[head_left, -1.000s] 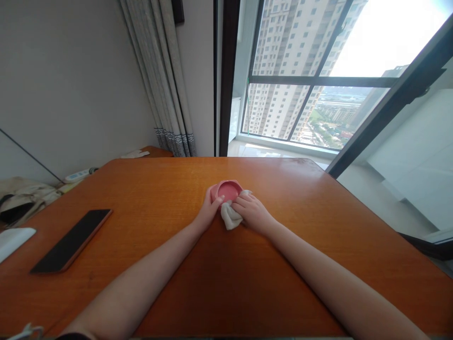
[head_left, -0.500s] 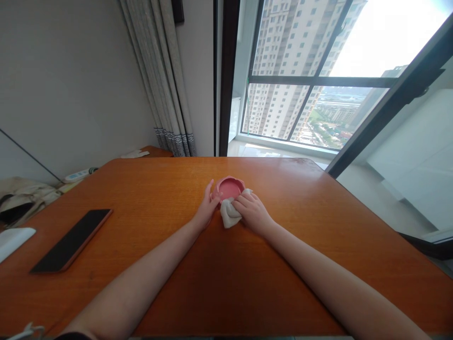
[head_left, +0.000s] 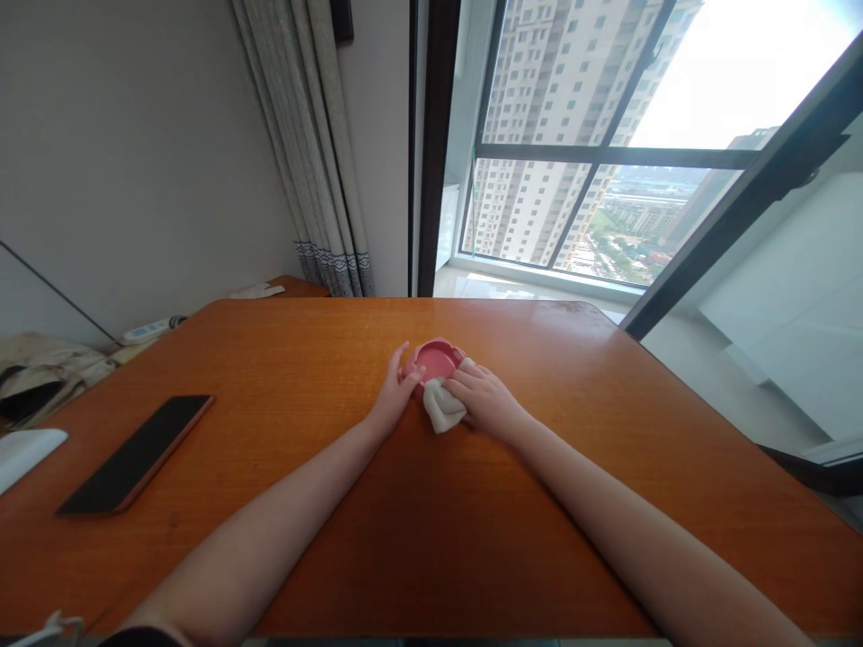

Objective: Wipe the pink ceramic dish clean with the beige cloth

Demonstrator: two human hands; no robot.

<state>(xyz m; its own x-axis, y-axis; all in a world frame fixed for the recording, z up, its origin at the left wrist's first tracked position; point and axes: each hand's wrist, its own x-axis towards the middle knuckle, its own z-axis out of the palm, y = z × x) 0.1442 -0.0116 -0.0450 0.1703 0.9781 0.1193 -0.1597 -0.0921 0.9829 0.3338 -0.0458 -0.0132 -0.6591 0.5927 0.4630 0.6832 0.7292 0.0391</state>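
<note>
A round pink dish with a wavy rim, like an ashtray [head_left: 437,358], sits on the wooden table in front of me, its hollow facing up toward me. My left hand [head_left: 396,385] grips the dish's left side, thumb over the near rim and fingers along the outer wall. On the right, my right hand [head_left: 486,397] has its fingers closed over a folded white cloth [head_left: 443,410], pressed against the dish's right and near rim. Part of the cloth hangs down toward me. The fingertips of the right hand are partly hidden by the cloth and dish.
A long black flat object with a reddish edge [head_left: 141,454] lies on the left of the wooden table [head_left: 310,359]. Beside it, a white object [head_left: 31,449] is cut off by the frame. A curtain [head_left: 316,153] and large window [head_left: 600,155] stand beyond.
My right hand and the cloth have shifted slightly along the rim of the dish, to the right. My left hand keeps its hold on the dish.
</note>
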